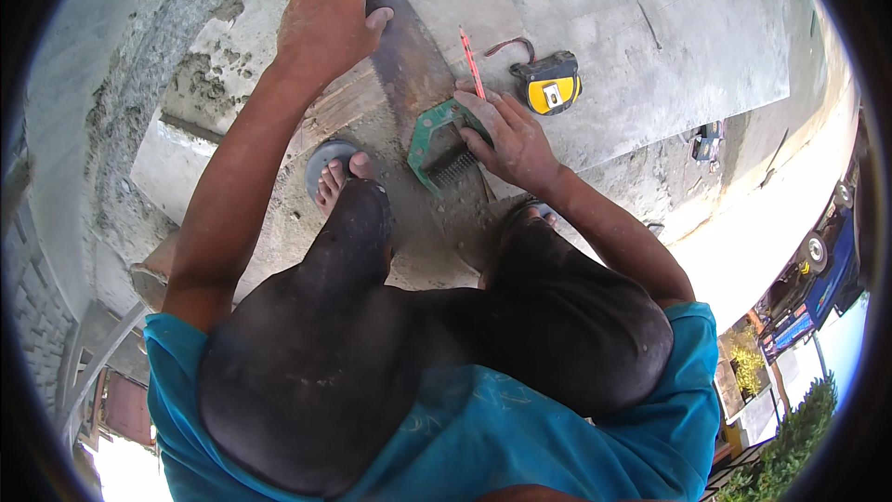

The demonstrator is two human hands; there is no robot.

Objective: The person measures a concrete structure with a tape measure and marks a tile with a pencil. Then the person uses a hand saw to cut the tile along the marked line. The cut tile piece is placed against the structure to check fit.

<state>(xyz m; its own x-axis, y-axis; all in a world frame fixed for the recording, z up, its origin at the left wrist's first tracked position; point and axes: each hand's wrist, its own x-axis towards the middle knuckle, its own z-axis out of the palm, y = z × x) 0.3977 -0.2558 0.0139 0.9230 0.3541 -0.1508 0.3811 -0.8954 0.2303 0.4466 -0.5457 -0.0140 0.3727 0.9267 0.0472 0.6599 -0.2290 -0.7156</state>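
Note:
My left hand (330,23) lies with fingers spread at the top end of a long, dark, worn board (413,51). Whether it is wood or metal, I cannot tell. Down by my feet, my right hand (511,138) has its thumb and fingers closed around one side of a green C-clamp (420,144) with a threaded screw. A red pencil (471,60) sticks up from between the fingers of that hand. Just right of it rests a yellow and black tape measure (549,84) with a wrist strap.
Beneath the tools is a large pale grey sheet (650,46). Dried mortar lumps (200,79) cover the slab on the left. My sandalled foot (336,177) stands beside the board. A small dark object (708,142) lies past the sheet's right edge, and a blue vehicle (822,270) is farther off.

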